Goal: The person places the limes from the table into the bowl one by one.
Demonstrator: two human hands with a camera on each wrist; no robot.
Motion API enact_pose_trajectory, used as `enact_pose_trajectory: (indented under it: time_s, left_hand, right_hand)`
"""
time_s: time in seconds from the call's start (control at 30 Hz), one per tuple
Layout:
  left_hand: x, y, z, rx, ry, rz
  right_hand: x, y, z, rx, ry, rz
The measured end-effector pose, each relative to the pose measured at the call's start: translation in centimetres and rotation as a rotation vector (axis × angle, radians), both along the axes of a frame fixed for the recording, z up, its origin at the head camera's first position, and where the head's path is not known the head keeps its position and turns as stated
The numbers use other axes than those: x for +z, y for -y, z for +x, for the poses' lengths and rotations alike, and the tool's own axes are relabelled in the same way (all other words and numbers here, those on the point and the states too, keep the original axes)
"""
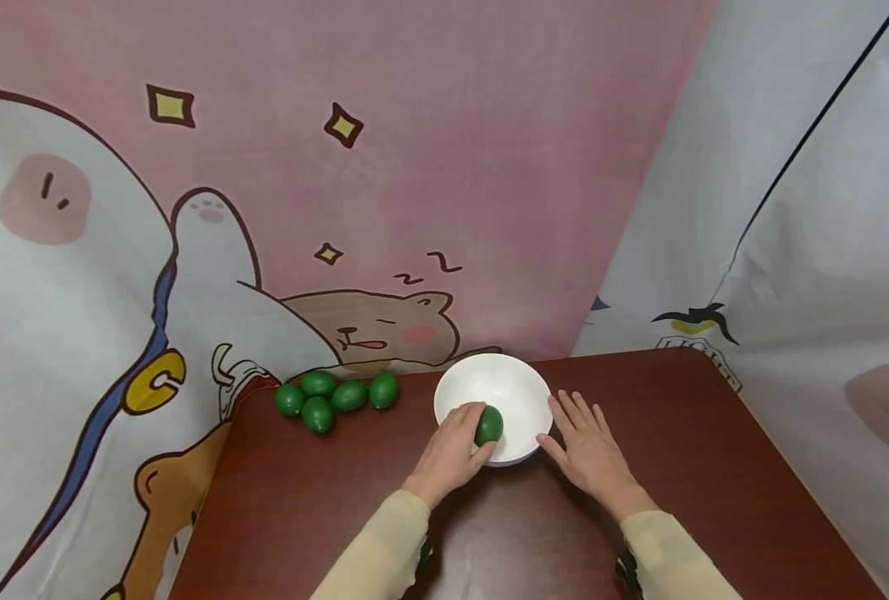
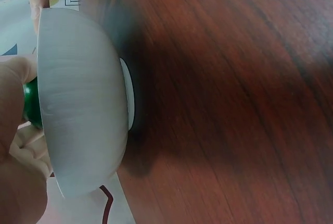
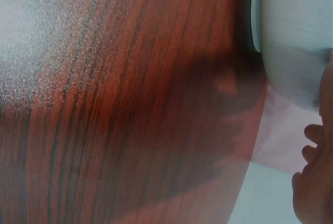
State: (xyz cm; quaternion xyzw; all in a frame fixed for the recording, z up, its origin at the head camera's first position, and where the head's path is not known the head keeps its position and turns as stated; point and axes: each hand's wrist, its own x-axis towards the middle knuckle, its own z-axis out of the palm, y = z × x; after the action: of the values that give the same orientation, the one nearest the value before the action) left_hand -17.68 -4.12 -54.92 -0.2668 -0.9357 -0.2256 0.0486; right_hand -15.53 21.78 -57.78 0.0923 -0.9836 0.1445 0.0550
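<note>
My left hand (image 1: 451, 452) holds a green lime (image 1: 489, 425) between thumb and fingers at the near-left rim of a white bowl (image 1: 522, 408). In the left wrist view, the lime (image 2: 33, 103) pokes out just above the rim, partly covered by the thumb. The bowl's outer wall (image 2: 83, 99) and its small foot show from the side, standing upright on the table. My right hand (image 1: 590, 450) has its fingers straight and spread, with the fingertips right at the bowl's right rim and nothing in its grasp.
Several more limes (image 1: 318, 414) lie grouped at the back left of the dark red-brown wooden table (image 1: 534, 533). Behind the table hangs a printed cloth (image 1: 489, 167) with cartoon animals, close to the back edge.
</note>
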Motion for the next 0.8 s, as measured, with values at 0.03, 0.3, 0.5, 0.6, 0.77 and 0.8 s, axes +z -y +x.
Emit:
enact_pose_trajectory:
  time_s: [0.03, 0.3, 0.5, 0.6, 0.77, 0.8]
  left_hand:
    - [0.0, -0.1, -0.1, -0.010, 0.011, -0.003]
    - [0.2, -0.7, -0.2, -0.058, 0.070, -0.006]
    - [0.0, -1.2, -0.5, -0.076, 0.077, -0.004]
    - [-0.1, -1.4, -0.7, -0.094, 0.104, -0.005]
    - [0.1, -1.9, -1.0, -0.115, 0.160, -0.022]
    - [0.2, -2.0, -1.0, -0.115, 0.168, -0.026]
  right_hand:
    - [0.0, 0.0, 0.0, 0.000, -0.001, -0.001]
    - [0.0, 0.0, 0.0, 0.003, 0.009, -0.001]
    - [-0.2, -0.1, 0.0, 0.004, 0.002, 0.007]
    - [-0.2, -0.1, -0.1, 0.005, 0.008, 0.002]
    - [-0.1, -0.1, 0.0, 0.001, 0.023, 0.003]
    - [-0.1, -0.1, 0.0, 0.000, 0.024, 0.004]
